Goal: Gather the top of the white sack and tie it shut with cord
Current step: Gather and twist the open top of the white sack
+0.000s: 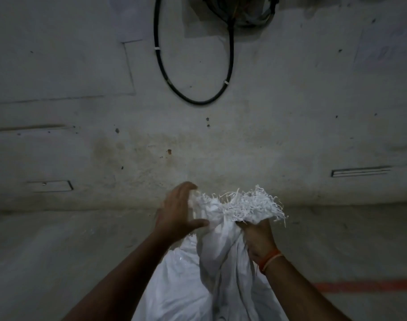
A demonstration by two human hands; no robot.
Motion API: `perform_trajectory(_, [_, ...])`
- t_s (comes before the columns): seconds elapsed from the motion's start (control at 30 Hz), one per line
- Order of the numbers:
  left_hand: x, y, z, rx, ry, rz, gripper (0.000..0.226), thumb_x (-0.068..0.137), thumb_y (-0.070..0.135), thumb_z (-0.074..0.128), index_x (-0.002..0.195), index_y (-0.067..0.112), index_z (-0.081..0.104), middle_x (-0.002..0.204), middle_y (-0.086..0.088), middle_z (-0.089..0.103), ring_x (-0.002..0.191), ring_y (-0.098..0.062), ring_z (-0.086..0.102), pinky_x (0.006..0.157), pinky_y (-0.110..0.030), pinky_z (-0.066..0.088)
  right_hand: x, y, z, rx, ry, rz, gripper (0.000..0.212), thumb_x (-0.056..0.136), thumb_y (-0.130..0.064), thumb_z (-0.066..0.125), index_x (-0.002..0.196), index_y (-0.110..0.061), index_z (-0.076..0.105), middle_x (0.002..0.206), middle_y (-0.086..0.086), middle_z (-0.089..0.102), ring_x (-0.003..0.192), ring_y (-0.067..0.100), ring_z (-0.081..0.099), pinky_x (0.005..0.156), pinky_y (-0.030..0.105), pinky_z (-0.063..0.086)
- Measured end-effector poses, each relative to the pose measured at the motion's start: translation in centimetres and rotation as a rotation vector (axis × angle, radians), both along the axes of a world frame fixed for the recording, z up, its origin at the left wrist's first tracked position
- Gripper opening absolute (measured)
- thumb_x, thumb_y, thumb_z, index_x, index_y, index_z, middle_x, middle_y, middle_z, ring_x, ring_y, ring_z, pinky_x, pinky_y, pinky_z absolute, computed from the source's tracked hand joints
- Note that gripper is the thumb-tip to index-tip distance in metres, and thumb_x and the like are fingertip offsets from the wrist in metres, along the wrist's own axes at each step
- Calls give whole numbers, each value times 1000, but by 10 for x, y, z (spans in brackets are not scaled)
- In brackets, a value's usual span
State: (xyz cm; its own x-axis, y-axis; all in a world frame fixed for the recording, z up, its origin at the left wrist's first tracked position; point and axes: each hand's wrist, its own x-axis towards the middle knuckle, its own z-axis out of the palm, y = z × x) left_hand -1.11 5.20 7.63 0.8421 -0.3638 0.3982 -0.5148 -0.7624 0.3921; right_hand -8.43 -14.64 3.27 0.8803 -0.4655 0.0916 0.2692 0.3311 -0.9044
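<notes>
I see the sack [211,269] standing on the floor [59,251] between both forearms. Its gathered neck sits under my right hand [259,239]; frayed top [246,207] fans out just beyond those fingers [244,225]. Left hand [177,212] lies left of the neck, fingers [186,188] spread, thumb touching the fabric. Wall [290,112] rises behind the fingers; a cable loop [195,89] hangs on it, well beyond them.
</notes>
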Motion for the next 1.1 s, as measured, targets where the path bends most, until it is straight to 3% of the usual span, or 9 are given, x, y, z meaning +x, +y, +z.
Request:
perform_trajectory(0.17, [3,21,-23,-456,561,162,134,39,70,92,148,28,27,154,-11,39,136,-27,46,108,-49,49,7,-6,-15,92,30,8,42,81,14,69,121,5,64,119,20,71,112,35,68,103,55,50])
perform_trajectory(0.23, [-10,17,-25,-545,755,-8,113,54,56,94,143,16,38,143,-16,51,126,-23,58,102,-45,54,7,-3,-14,88,26,27,42,81,13,70,122,5,63,117,21,72,112,38,68,99,51,52])
perform_trajectory(0.33, [-33,-4,-14,-555,744,-275,26,89,17,75,113,22,68,107,-1,75,102,-4,71,84,-24,59,9,1,-11,45,-22,54,53,73,-1,80,123,3,64,119,19,72,111,34,69,97,49,54])
perform_trajectory(0.43, [-33,-22,-10,-652,718,-233,13,89,11,74,82,22,76,76,12,77,78,-2,72,67,-10,53,11,2,-7,15,-29,91,50,74,-2,79,121,4,64,117,19,73,108,33,71,91,43,59])
perform_trajectory(0.5, [-27,-33,-8,-704,698,-140,6,89,24,76,86,26,72,75,18,70,70,3,66,58,-5,48,12,1,-5,33,-46,120,38,83,9,69,120,7,64,116,20,73,105,31,72,83,34,61])
perform_trajectory(0.6, [-18,-42,1,-899,678,-16,15,88,34,76,83,21,74,75,0,64,70,-16,59,58,-23,47,13,-4,-2,71,-86,104,40,85,13,64,124,3,64,120,18,72,110,32,70,91,39,59])
perform_trajectory(0.8, [25,-28,10,-1011,595,56,77,73,82,60,117,20,71,117,-6,75,111,-28,70,102,-51,53,9,-6,17,150,-179,119,44,76,5,69,120,1,66,116,14,74,107,26,72,89,33,60])
perform_trajectory(0.97, [31,-19,48,-1107,519,74,56,103,48,43,121,0,65,107,-18,72,83,-23,72,58,-22,59,8,-9,24,167,-189,166,30,86,12,61,113,1,68,101,9,79,95,21,76,72,25,60])
perform_trajectory(1.1, [33,-14,51,-1327,665,-8,55,99,54,50,110,4,70,106,-19,75,103,-42,71,75,-42,62,9,-9,17,176,-181,231,47,69,-9,83,113,0,70,114,18,74,108,32,71,88,40,60])
